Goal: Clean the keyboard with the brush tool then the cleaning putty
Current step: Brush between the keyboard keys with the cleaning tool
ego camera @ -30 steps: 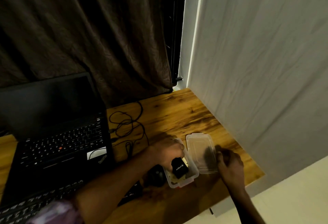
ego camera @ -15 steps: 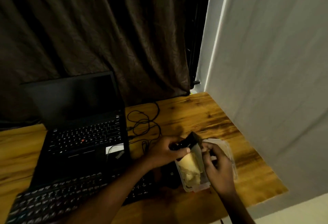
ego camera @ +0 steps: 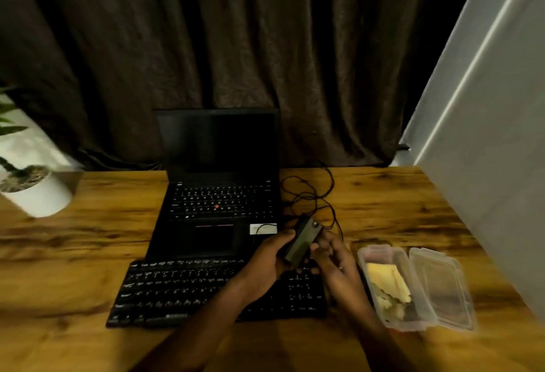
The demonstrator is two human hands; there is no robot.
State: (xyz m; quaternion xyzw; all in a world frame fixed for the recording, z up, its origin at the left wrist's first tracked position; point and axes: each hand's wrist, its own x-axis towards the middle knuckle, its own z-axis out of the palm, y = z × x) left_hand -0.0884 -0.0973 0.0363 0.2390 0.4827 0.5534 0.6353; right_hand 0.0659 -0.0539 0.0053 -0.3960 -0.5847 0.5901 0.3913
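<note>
A black external keyboard [ego camera: 188, 292] lies on the wooden desk in front of an open black laptop [ego camera: 219, 182]. Above the keyboard's right end I hold a dark, oblong brush tool [ego camera: 302, 242], tilted. My left hand [ego camera: 269, 262] grips its lower body. My right hand [ego camera: 333, 256] pinches its right side with the fingertips. To the right stands a clear plastic box [ego camera: 395, 286] holding yellowish cleaning putty [ego camera: 386, 283], with its clear lid [ego camera: 439, 286] lying open beside it.
A black cable [ego camera: 309, 194] coils on the wooden desk [ego camera: 88, 239] right of the laptop. A white plant pot [ego camera: 35, 191] stands at the far left. A dark curtain hangs behind, and a white wall [ego camera: 486, 135] borders the desk's right side.
The view has swung left. My left hand lifted the brush tool out of the plastic box and carried it left over the keyboard. My right hand left the lid and joined it on the tool.
</note>
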